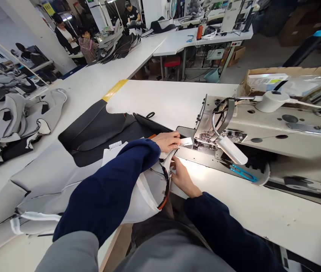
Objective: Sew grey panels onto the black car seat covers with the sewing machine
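A large sewn piece of grey fabric (47, 170) and black material (92, 124) lies across the white table. Its edge, with white strips and an orange-brown trim, reaches the sewing machine (262, 124). My left hand (168, 142) presses closed fingers on that edge, just left of the machine's needle area, beside a small white tag (186, 141). Nearer to me, my right hand (183, 175) has its fingers closed on the same fabric edge from below; the fingertips are partly hidden by the cloth.
A white lamp (232, 150) hangs over the machine bed, near a blue plastic piece (243, 173). Grey and black covers (21, 117) are piled at the left. Behind the machine stands a cardboard box (296, 71). Several people work at the far tables.
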{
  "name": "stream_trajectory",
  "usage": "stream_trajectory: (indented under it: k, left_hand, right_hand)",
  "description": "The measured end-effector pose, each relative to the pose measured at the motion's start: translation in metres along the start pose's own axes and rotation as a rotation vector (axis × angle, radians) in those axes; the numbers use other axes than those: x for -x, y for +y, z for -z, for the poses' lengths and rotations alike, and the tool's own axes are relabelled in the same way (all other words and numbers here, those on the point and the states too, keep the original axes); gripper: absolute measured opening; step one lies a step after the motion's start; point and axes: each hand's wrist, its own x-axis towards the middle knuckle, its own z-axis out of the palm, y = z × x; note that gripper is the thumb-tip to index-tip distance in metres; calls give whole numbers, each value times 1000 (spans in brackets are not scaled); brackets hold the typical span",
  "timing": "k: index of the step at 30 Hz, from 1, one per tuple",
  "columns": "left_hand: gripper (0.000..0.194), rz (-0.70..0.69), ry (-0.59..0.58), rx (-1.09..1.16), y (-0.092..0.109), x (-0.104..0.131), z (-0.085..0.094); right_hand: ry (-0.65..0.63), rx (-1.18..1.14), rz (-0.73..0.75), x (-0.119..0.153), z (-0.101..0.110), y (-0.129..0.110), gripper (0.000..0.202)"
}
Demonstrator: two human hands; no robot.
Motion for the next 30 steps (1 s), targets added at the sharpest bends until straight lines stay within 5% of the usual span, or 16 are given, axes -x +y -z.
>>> stream_trajectory:
  k: [4,8,10,12,15,18,23,30]
  left_hand:
    - [11,4,-47,-117,10,-13,-5]
    - [9,46,-124,-137,13,-29,-43]
    - [9,71,-101,-97,9,-33,-60]
    - [9,74,-75,-60,4,-34,-69]
    - [30,64,-49,-7,0,-34,-67]
    - [54,144,20,-22,6,-29,-53]
    - [48,437,-69,-243,30,-1,-37]
    - [27,405,-192,-238,45,23,-44]
  right_hand:
    - [6,-850,-236,-5,-11,-13,18]
    - [70,-1013,-346,6,-5,-9,19]
    - [86,-814,-331,12,3,-1,18]
    - [116,-379,-213,14,12,6,19]
    - [130,402,70,11,23,16,29]
    - [69,848,224,6,27,22,32]
    - [34,1015,240,4,26,20,31]
    - [-1,1043,265,-1,25,18,25]
